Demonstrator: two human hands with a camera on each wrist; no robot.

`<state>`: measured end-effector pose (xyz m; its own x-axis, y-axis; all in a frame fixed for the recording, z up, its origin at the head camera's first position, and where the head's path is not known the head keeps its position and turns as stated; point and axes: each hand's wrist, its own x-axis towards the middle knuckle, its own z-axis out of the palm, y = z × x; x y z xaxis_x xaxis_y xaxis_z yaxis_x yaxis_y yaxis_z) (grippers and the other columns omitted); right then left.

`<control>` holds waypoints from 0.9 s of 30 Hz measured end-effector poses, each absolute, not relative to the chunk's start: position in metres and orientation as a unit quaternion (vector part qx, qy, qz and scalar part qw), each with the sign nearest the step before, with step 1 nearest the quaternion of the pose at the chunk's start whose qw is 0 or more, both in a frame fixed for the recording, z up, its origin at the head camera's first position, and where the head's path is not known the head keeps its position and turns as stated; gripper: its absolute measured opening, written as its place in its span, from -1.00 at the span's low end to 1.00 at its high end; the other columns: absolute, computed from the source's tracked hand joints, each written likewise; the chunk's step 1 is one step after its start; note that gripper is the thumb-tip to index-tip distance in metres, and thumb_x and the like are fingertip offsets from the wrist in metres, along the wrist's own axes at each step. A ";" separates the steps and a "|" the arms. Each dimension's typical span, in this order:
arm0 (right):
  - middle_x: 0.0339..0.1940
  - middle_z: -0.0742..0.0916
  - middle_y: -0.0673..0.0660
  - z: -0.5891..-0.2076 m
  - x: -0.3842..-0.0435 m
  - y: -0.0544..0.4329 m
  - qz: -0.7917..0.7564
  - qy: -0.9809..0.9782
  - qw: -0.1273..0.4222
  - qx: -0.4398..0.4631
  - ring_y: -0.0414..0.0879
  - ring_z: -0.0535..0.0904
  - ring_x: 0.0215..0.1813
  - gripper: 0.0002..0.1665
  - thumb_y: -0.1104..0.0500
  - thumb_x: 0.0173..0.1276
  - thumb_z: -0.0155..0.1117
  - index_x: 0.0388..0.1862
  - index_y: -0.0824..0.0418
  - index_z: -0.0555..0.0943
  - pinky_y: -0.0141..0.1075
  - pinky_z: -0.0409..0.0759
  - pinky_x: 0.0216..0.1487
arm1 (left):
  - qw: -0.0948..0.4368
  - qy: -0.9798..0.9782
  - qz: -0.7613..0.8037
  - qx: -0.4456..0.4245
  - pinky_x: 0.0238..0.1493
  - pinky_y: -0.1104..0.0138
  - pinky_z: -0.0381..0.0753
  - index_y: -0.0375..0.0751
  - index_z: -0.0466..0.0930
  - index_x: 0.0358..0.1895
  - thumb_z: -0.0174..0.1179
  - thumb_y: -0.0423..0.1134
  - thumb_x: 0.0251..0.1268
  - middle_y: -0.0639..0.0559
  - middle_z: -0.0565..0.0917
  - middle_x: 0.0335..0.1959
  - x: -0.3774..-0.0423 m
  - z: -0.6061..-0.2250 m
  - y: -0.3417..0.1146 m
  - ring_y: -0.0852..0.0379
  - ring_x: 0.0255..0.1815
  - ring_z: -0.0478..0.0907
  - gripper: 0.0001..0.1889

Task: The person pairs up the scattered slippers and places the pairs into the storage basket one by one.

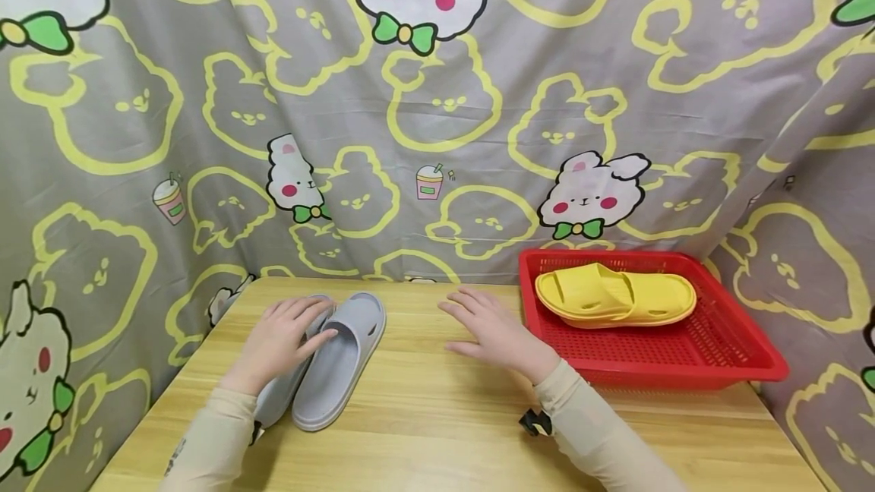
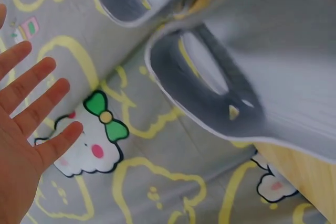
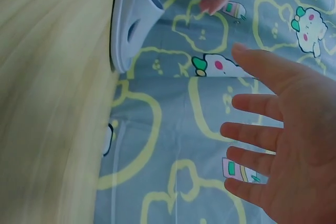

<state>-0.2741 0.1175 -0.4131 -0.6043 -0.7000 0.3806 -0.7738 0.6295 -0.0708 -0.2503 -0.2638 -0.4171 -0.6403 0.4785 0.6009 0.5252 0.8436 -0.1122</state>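
Two grey slippers [image 1: 330, 380] lie together on the tabletop [image 1: 424, 424], well left of the red basket [image 1: 642, 367]. Your left hand [image 1: 282, 339], fingers parted and empty, hovers over them; your right hand [image 1: 497, 332], spread and empty, hovers just left of the basket.

Smooth matt grey slippers [image 1: 338, 364], glossy plastic basket [image 1: 639, 350]

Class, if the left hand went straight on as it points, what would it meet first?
Probably the patterned curtain behind the table, passing above the grey slippers, though depth is hard to judge.
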 end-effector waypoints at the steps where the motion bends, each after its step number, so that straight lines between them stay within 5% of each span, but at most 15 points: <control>1: 0.34 0.54 0.18 -0.414 -0.275 0.115 0.113 -0.888 0.162 0.416 0.16 0.36 0.44 -0.24 -0.20 0.30 0.29 0.39 0.11 0.41 0.09 0.31 0.43 | 0.321 -0.905 -0.038 -0.275 0.07 -0.13 0.51 -0.08 0.61 0.14 0.42 0.01 -0.01 -0.09 0.67 0.07 -0.251 -0.418 -0.267 -0.18 0.05 0.60 -0.43; 27: 0.39 0.49 0.15 -0.424 -0.283 0.047 0.113 -0.883 0.110 0.443 0.06 0.35 0.45 -0.15 -0.33 0.36 0.12 0.47 0.12 0.30 -0.04 0.26 0.50 | 0.215 -0.953 -0.016 -0.215 0.21 -0.21 0.36 -0.03 0.53 0.26 0.22 0.25 0.20 -0.15 0.61 0.17 -0.265 -0.413 -0.303 -0.24 0.21 0.49 -0.36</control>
<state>-0.2832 0.0473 -0.4245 -0.5833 -0.7573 0.2938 -0.8068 0.5820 -0.1017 -0.2648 -0.3031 -0.4129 -0.8152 0.4024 0.4166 0.4162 0.9072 -0.0619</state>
